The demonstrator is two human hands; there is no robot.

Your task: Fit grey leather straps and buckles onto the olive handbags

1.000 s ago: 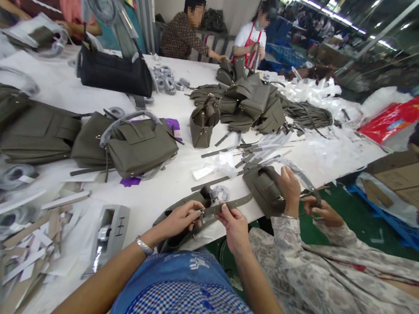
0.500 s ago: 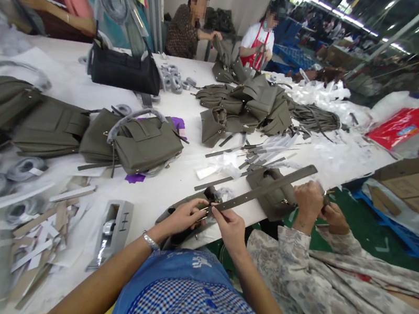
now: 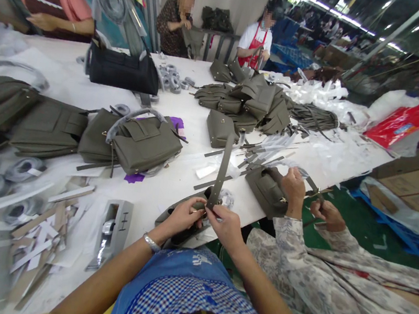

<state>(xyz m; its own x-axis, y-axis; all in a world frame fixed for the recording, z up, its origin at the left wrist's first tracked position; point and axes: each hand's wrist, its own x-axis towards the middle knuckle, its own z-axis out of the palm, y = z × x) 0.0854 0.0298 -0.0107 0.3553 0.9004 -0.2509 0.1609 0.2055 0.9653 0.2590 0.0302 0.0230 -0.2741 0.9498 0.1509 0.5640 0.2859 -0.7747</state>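
Note:
An olive strap (image 3: 222, 172) with small holes stands up from between my hands, its free end pointing away from me. My right hand (image 3: 225, 227) pinches its near end. My left hand (image 3: 187, 216) is closed at the buckle end of an olive bag (image 3: 171, 215), its fingertips meeting the strap there. The bag lies at the table's front edge, partly hidden beneath my left hand. What my left fingers grip exactly is too small to tell. Just right of the strap sits a clear plastic-wrapped ring (image 3: 227, 198).
The white table (image 3: 189, 159) bears olive bags (image 3: 148, 144), a black bag (image 3: 125, 68), a tape dispenser (image 3: 112, 234) and paper strips (image 3: 43, 237). Close on my right, a co-worker's hands (image 3: 294, 189) work at another strap. Other people sit across the table.
The strap has swung from pointing right to pointing nearly straight away from me. The neighbour's hands have moved slightly, and a small olive bag across the table has turned.

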